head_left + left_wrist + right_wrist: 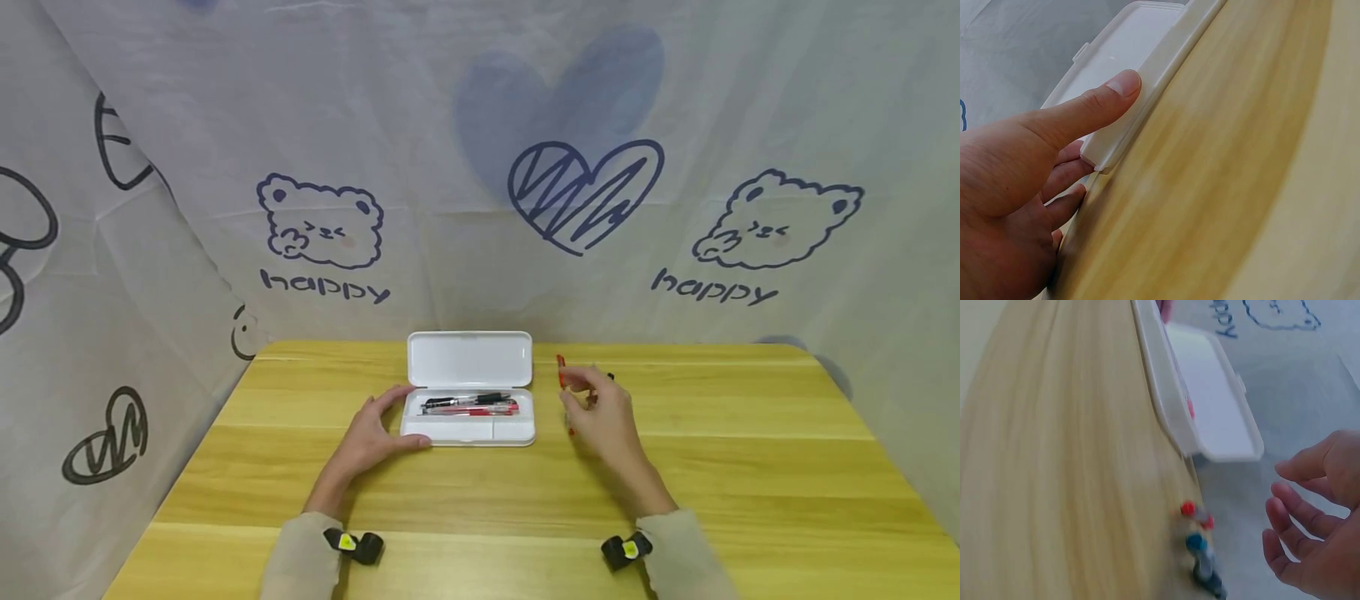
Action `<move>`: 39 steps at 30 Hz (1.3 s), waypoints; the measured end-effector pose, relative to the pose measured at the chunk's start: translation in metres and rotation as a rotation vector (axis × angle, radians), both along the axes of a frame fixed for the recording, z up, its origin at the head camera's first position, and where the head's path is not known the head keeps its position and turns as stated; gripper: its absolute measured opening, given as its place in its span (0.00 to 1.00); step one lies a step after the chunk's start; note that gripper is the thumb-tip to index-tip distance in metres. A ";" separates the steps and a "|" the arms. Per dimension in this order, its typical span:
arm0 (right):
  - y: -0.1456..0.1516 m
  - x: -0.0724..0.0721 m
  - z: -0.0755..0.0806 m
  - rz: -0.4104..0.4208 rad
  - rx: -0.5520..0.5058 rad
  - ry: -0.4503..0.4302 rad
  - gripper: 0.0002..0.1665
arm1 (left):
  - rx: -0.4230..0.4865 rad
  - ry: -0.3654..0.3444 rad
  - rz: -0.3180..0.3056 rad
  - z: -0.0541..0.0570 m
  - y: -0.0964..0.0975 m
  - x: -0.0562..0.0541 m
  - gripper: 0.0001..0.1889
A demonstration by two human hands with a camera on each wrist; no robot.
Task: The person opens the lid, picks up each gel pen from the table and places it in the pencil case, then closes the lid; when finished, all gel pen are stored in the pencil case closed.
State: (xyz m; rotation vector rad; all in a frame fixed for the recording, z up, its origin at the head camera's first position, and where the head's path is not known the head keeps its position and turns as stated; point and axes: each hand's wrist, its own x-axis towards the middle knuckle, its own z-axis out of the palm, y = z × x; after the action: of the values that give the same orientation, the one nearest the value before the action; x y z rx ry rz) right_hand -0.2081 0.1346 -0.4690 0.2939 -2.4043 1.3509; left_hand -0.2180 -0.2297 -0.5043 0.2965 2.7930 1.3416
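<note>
A white pencil case (455, 431) lies with its lid raised on the table. Inside are several pens (468, 406), some black and some red. My left hand (369, 439) grips the case's left end, thumb over the front rim and fingers along the back corner; the left wrist view shows the thumb (1100, 106) lying on the white edge. Right of the case, my right hand (603, 412) hovers over a red pen (560, 367) and a dark-tipped pen (1197, 544). Its fingers (1297, 519) are loosely bent and apart, holding nothing, and partly hide the pens in the head view.
The wood-grain table (480, 517) extends to both sides and toward me. Behind it hangs a pale cloth (450, 250) printed with bears and hearts, close to the raised lid (470, 358). Both wrists wear small black cameras (367, 548).
</note>
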 end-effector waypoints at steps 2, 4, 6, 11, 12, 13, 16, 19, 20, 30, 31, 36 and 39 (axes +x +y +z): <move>0.008 -0.001 -0.001 -0.023 0.004 -0.022 0.20 | -0.003 -0.002 0.006 0.001 0.000 0.000 0.46; 0.016 -0.001 -0.003 -0.053 0.025 -0.058 0.23 | 0.005 -0.005 0.002 0.001 0.000 0.000 0.47; 0.024 -0.002 -0.005 -0.081 0.045 -0.101 0.25 | 0.012 -0.008 -0.002 0.001 0.000 0.000 0.47; 0.039 -0.004 -0.011 -0.119 0.090 -0.210 0.28 | 0.005 -0.002 0.002 0.000 -0.001 0.000 0.48; 0.041 -0.004 -0.012 -0.120 0.105 -0.230 0.28 | 0.004 -0.003 0.006 0.000 -0.001 0.000 0.48; 0.043 -0.004 -0.013 -0.117 0.123 -0.251 0.29 | 0.004 -0.004 0.008 0.000 -0.001 0.000 0.48; 0.047 -0.003 -0.016 -0.098 0.201 -0.308 0.32 | 0.009 -0.007 0.009 0.000 -0.001 0.000 0.48; 0.049 -0.003 -0.019 -0.080 0.259 -0.342 0.34 | 0.014 -0.006 0.000 0.000 0.000 0.000 0.48; 0.049 -0.002 -0.020 -0.078 0.272 -0.350 0.34 | 0.014 -0.005 -0.002 0.000 0.000 0.000 0.48; 0.056 0.001 -0.018 -0.108 0.314 -0.398 0.35 | 0.006 -0.010 0.001 0.000 0.001 0.000 0.48; 0.058 0.001 -0.018 -0.108 0.314 -0.404 0.35 | 0.004 -0.013 0.002 0.000 0.001 0.000 0.48; 0.066 0.003 -0.016 -0.114 0.307 -0.422 0.32 | -0.003 -0.023 0.008 0.000 0.001 0.000 0.48; 0.067 0.004 -0.015 -0.133 0.295 -0.422 0.28 | -0.005 -0.021 0.012 0.000 0.000 0.000 0.48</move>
State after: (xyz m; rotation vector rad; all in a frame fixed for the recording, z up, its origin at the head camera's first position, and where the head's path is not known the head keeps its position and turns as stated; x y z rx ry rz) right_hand -0.2041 0.2020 -0.4839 -0.0885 -2.9156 1.0819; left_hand -0.2180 -0.2293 -0.5039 0.2645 2.7856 1.3315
